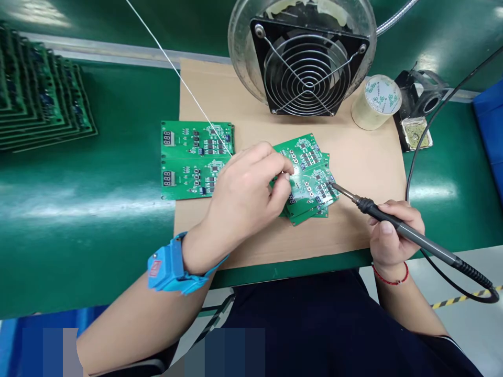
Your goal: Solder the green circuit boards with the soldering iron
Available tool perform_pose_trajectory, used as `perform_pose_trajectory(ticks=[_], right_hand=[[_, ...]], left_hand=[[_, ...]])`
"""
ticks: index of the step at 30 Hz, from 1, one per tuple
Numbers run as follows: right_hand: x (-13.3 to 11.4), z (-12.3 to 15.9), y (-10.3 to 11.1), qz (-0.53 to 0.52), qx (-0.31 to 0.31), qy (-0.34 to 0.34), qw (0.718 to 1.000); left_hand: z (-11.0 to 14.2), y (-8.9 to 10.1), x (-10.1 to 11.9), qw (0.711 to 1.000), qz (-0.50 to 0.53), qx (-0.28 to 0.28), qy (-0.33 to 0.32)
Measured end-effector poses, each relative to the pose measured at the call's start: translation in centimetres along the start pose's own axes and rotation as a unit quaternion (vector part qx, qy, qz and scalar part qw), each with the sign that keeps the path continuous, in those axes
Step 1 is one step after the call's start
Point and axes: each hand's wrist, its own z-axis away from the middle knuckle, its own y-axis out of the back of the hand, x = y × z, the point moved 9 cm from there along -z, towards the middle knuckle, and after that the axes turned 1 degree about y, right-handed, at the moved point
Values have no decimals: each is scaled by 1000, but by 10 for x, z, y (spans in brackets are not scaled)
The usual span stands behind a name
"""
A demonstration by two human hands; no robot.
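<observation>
My right hand (395, 233) grips a soldering iron (426, 245) by its grey handle. The iron's tip meets the right part of a green circuit board (308, 183), which lies askew on other boards. Over that board's left side, my left hand (251, 186) has thumb and forefinger pinched together on solder wire (178, 74). The pale strand runs down from the top left and passes behind this hand. Just left of it lies another stack of circuit boards (181, 157) with small digit displays, partly covered by the hand. A blue wrist strap (173, 266) is around my left wrist.
A fan with a wire grille (308, 84) stands behind the boards. To its right are a roll of clear tape (375, 102) and an iron stand with a sponge (416, 133). Cardboard (353, 230) covers part of the green table. Many boards (43, 99) stand at far left.
</observation>
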Motion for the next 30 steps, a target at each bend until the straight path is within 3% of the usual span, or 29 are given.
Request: perform_pose_trajectory(ticks=[20,30], right_hand=[[3,1,-5,-5,-29,3,1000],[-3,-2,1,-32,18,22,999]], left_hand=[[2,-24,14,993,-71,-30,-93],[3,-22,17,991,-87,-31,-98]])
